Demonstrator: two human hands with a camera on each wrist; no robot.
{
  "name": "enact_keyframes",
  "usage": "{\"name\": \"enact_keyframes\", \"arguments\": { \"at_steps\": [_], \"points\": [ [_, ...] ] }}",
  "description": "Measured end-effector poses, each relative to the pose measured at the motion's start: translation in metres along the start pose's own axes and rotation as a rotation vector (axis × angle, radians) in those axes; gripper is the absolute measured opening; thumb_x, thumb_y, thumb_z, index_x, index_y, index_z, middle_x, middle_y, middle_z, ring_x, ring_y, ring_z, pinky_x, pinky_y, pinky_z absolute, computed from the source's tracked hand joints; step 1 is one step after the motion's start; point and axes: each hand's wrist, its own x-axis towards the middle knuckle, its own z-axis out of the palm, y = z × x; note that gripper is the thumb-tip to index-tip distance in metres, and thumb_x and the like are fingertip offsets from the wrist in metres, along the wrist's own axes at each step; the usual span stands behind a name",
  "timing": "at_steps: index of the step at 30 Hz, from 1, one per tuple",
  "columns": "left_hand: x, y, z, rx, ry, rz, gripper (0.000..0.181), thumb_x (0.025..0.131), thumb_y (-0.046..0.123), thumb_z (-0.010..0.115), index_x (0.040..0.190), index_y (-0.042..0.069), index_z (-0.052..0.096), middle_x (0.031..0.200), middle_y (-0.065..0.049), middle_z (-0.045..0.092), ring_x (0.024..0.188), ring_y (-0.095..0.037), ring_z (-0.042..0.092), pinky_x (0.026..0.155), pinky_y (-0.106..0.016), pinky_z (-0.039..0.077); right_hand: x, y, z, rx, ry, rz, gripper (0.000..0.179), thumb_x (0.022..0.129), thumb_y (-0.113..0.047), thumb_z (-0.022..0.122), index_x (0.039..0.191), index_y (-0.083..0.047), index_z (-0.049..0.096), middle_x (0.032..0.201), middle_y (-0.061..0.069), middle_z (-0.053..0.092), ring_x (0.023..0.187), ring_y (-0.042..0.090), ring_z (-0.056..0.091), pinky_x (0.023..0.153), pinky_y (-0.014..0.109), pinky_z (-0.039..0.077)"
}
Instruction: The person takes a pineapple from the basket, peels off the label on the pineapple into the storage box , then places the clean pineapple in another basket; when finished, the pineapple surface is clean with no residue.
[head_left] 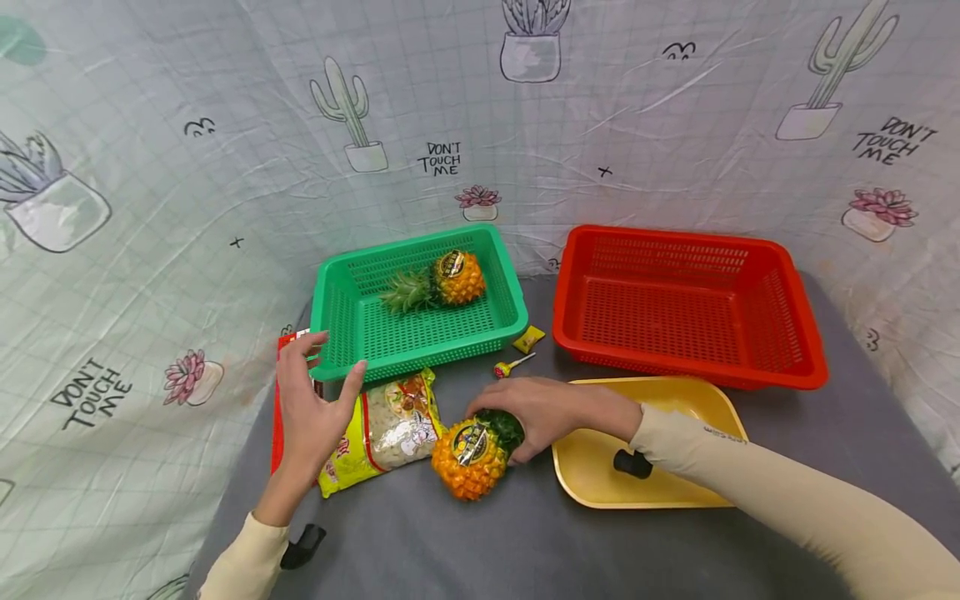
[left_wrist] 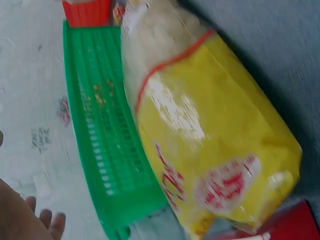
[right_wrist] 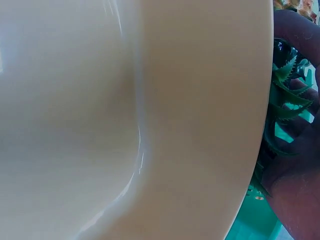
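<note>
My right hand (head_left: 536, 412) grips a small orange pineapple (head_left: 467, 467) by its green leafy crown, over the front middle of the table. In the right wrist view, the fingers curl round the spiky leaves (right_wrist: 287, 100), partly hidden by a tan tray. My left hand (head_left: 311, 408) hovers with fingers spread near the green basket's front left corner, holding nothing. Beneath and beside it lies a yellow and clear bag (head_left: 390, 425) of pale food, large in the left wrist view. A second pineapple (head_left: 457, 279) lies on its side inside the green basket (head_left: 420, 358).
A red basket (head_left: 690, 367) stands at the back right. The yellow tray (head_left: 637, 500) sits before it, under my right forearm. Between the baskets lie a lollipop (head_left: 504, 368) and a small yellow packet (head_left: 529, 338). A red package (head_left: 277, 425) lies at the left edge.
</note>
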Motion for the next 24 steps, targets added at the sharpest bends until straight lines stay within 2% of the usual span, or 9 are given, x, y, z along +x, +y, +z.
{"name": "enact_keyframes", "arguments": {
  "at_steps": [3, 7, 12, 16, 20, 24],
  "points": [
    [-0.003, 0.010, 0.007, -0.046, -0.044, 0.022, 0.063, 0.090, 0.012, 0.082, 0.145, 0.002, 0.053, 0.139, -0.015, 0.055, 0.119, -0.033, 0.051, 0.100, -0.038, 0.042, -0.001, 0.000, 0.001, -0.012, 0.004, 0.000, 0.075, 0.084, -0.033, 0.088, 0.150, -0.021, 0.055, 0.142, -0.003, 0.058, 0.130, 0.013, 0.053, 0.110, 0.037, 0.045],
    [-0.012, 0.020, 0.014, -0.113, -0.116, 0.022, 0.068, 0.087, 0.005, 0.083, 0.147, 0.006, 0.053, 0.135, -0.014, 0.057, 0.117, -0.030, 0.054, 0.096, -0.035, 0.046, -0.001, -0.001, 0.001, -0.019, 0.005, 0.005, 0.076, 0.084, -0.034, 0.088, 0.151, -0.021, 0.055, 0.142, -0.003, 0.058, 0.130, 0.013, 0.053, 0.109, 0.038, 0.045],
    [-0.030, 0.030, 0.022, -0.221, -0.255, -0.052, 0.073, 0.090, 0.004, 0.081, 0.154, 0.012, 0.047, 0.139, -0.011, 0.057, 0.120, -0.033, 0.056, 0.097, -0.043, 0.052, -0.001, -0.001, 0.002, -0.013, 0.004, 0.020, 0.076, 0.084, -0.034, 0.088, 0.151, -0.022, 0.055, 0.143, -0.004, 0.058, 0.131, 0.012, 0.052, 0.110, 0.039, 0.045],
    [-0.044, 0.033, 0.028, -0.301, -0.348, -0.101, 0.073, 0.092, 0.006, 0.079, 0.156, 0.015, 0.044, 0.141, -0.017, 0.055, 0.123, -0.043, 0.055, 0.097, -0.051, 0.054, -0.001, -0.001, 0.001, -0.009, 0.004, 0.021, 0.076, 0.084, -0.034, 0.088, 0.151, -0.022, 0.056, 0.142, -0.005, 0.058, 0.130, 0.012, 0.053, 0.109, 0.038, 0.045],
    [-0.053, 0.032, 0.033, -0.326, -0.415, -0.092, 0.077, 0.092, 0.009, 0.080, 0.158, 0.014, 0.041, 0.140, -0.023, 0.053, 0.123, -0.045, 0.056, 0.099, -0.058, 0.052, 0.000, -0.001, 0.002, -0.012, 0.008, 0.017, 0.076, 0.083, -0.034, 0.089, 0.151, -0.021, 0.056, 0.141, -0.005, 0.059, 0.128, 0.011, 0.053, 0.109, 0.038, 0.045],
    [-0.058, 0.032, 0.037, -0.311, -0.467, -0.072, 0.081, 0.091, 0.022, 0.082, 0.159, 0.016, 0.039, 0.147, -0.013, 0.052, 0.128, -0.042, 0.055, 0.107, -0.057, 0.045, 0.001, -0.001, 0.002, -0.014, 0.010, 0.009, 0.076, 0.083, -0.034, 0.089, 0.150, -0.021, 0.056, 0.139, -0.005, 0.059, 0.127, 0.010, 0.054, 0.108, 0.037, 0.046]
  ]
}}
